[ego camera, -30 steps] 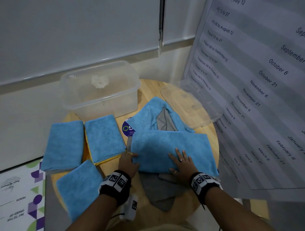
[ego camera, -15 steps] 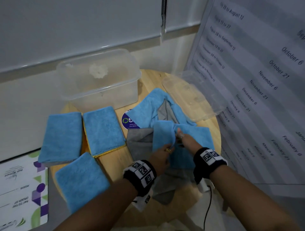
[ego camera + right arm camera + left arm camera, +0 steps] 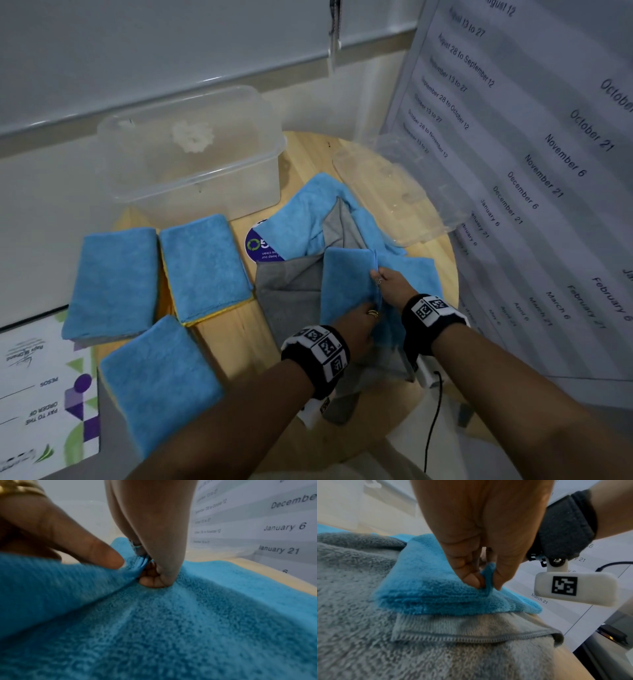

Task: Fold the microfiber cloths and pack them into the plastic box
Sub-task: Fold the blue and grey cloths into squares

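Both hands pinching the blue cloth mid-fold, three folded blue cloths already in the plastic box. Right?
Wrong on one point: the head view shows the three folded cloths lying on the round table, not in the plastic box. The rest holds: left hand and right hand both pinch the blue cloth mid-fold.

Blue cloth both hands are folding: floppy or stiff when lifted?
Probably floppy: the blue cloth puckers where the left hand and right hand pinch it. Likely light and grippy, given its fluffy pile.
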`<state>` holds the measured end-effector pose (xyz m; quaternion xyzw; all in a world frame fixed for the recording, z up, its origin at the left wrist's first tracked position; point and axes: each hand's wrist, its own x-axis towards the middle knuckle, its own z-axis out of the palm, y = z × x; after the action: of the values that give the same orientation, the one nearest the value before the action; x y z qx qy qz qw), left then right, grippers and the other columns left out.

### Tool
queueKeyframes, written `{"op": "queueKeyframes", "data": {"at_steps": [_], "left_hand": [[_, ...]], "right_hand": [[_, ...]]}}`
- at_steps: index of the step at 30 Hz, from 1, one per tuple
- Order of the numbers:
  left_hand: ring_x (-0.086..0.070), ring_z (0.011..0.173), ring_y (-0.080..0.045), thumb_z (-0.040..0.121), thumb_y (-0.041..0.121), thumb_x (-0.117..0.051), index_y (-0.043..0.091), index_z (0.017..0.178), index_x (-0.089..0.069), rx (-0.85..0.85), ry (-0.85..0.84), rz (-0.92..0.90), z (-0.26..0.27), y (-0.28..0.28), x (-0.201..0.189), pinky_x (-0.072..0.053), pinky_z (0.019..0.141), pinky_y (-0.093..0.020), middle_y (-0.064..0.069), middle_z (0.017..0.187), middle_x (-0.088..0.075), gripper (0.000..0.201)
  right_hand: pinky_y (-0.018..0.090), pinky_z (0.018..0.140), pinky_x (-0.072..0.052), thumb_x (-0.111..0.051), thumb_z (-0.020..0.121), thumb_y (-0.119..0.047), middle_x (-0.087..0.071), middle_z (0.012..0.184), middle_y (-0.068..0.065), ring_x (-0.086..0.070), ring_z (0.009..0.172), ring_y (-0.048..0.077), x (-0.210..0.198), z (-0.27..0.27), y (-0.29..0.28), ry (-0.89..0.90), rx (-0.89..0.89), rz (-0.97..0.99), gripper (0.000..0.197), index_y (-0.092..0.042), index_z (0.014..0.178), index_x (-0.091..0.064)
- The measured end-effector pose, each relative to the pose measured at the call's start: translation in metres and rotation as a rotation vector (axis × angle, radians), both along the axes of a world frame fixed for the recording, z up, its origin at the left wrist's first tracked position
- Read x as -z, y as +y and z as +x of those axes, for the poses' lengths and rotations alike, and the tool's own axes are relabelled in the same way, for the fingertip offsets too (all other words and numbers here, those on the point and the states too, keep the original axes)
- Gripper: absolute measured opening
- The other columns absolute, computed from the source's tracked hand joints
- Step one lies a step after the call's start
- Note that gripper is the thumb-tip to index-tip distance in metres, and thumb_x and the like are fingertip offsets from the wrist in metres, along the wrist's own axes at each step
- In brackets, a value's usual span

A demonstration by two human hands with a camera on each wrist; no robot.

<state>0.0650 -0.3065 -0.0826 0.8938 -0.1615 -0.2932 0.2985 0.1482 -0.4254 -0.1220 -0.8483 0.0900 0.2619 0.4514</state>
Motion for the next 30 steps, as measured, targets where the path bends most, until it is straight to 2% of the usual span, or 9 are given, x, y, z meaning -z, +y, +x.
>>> {"op": "queueKeyframes", "data": {"at_steps": [5,7,9,12,15,20,24,27,30], "left_hand": [[-0.054,0.114,-0.033,0.082,0.020,-0.063,0.001,0.126,-0.054,0.050,0.030,-0.087,-0.001,0.011,0.010,-0.043,0.098,-0.037,-0.020,0.125,-0.055,0.049],[-0.061,0.102,-0.032,0.080,0.020,-0.054,0.002,0.112,-0.064,-0.060,-0.078,-0.105,0.003,0.019,0.009,-0.048,0.089,-0.033,-0.020,0.110,-0.064,0.038],[-0.066,0.083,-0.033,0.068,0.006,-0.058,0.001,0.090,-0.070,-0.219,-0.196,-0.123,0.007,0.029,0.011,-0.056,0.075,-0.032,-0.020,0.091,-0.066,0.026],[-0.053,0.105,-0.030,0.077,0.008,-0.063,0.006,0.103,-0.063,-0.521,-0.239,-0.059,0.003,0.042,0.019,-0.045,0.096,-0.036,-0.017,0.115,-0.051,0.026],[-0.047,0.114,-0.026,0.084,0.015,-0.062,0.011,0.116,-0.053,-0.638,-0.085,-0.110,-0.002,0.046,0.026,-0.036,0.104,-0.033,-0.013,0.126,-0.041,0.034],[-0.049,0.114,-0.024,0.082,0.004,-0.060,0.015,0.122,-0.050,-0.570,0.054,-0.153,0.001,0.050,0.034,-0.032,0.083,-0.009,-0.012,0.129,-0.042,0.043],[-0.048,0.120,-0.029,0.077,-0.001,-0.058,0.008,0.127,-0.049,-0.533,0.068,-0.194,0.008,0.060,0.031,-0.033,0.090,-0.014,-0.017,0.130,-0.048,0.052],[-0.046,0.124,-0.027,0.074,0.010,-0.055,0.007,0.133,-0.044,-0.526,0.025,-0.231,0.012,0.074,0.022,-0.034,0.100,-0.023,-0.015,0.133,-0.046,0.061],[-0.045,0.122,-0.021,0.072,0.014,-0.054,0.008,0.135,-0.043,-0.514,-0.050,-0.236,0.013,0.094,0.009,-0.031,0.098,-0.016,-0.015,0.133,-0.045,0.065]], "right_hand": [[0.025,0.075,-0.034,-0.052,0.094,-0.016,-0.058,0.092,0.013,-0.050,0.087,0.021,0.004,0.000,-0.006,-0.111,0.121,-0.073,0.020,0.000,0.105,-0.059],[0.025,0.075,-0.034,-0.052,0.094,-0.017,-0.057,0.090,0.011,-0.049,0.087,0.020,0.004,-0.001,-0.006,-0.150,0.172,-0.082,0.021,0.000,0.107,-0.058],[0.025,0.075,-0.036,-0.052,0.094,-0.016,-0.057,0.090,0.009,-0.049,0.086,0.019,0.003,-0.001,-0.006,-0.170,0.224,-0.070,0.021,-0.001,0.107,-0.059],[0.022,0.062,-0.032,-0.053,0.094,-0.016,-0.054,0.080,0.003,-0.049,0.082,0.018,0.004,-0.002,-0.005,-0.169,0.308,-0.041,0.019,-0.003,0.107,-0.056],[0.026,0.068,-0.036,-0.058,0.091,-0.017,-0.049,0.070,-0.001,-0.051,0.078,0.022,0.003,-0.003,-0.003,-0.142,0.334,-0.051,0.028,-0.002,0.114,-0.050],[0.040,0.091,-0.039,-0.071,0.076,-0.011,-0.049,0.117,0.016,-0.047,0.107,0.031,-0.008,-0.013,0.001,-0.455,0.145,-0.272,0.045,-0.005,0.117,-0.052],[0.045,0.079,-0.046,-0.062,0.073,-0.020,-0.059,0.101,0.015,-0.054,0.092,0.037,-0.008,-0.035,0.006,-0.597,-0.162,-0.350,0.027,-0.010,0.098,-0.066],[0.043,0.081,-0.044,-0.057,0.073,-0.033,-0.066,0.102,0.012,-0.056,0.094,0.037,-0.005,-0.045,0.014,-0.519,-0.345,-0.362,0.038,-0.010,0.101,-0.069],[0.040,0.083,-0.046,-0.041,0.080,-0.045,-0.071,0.104,0.008,-0.059,0.094,0.036,-0.003,-0.052,0.032,-0.484,-0.411,-0.318,0.051,-0.013,0.107,-0.069]]}}
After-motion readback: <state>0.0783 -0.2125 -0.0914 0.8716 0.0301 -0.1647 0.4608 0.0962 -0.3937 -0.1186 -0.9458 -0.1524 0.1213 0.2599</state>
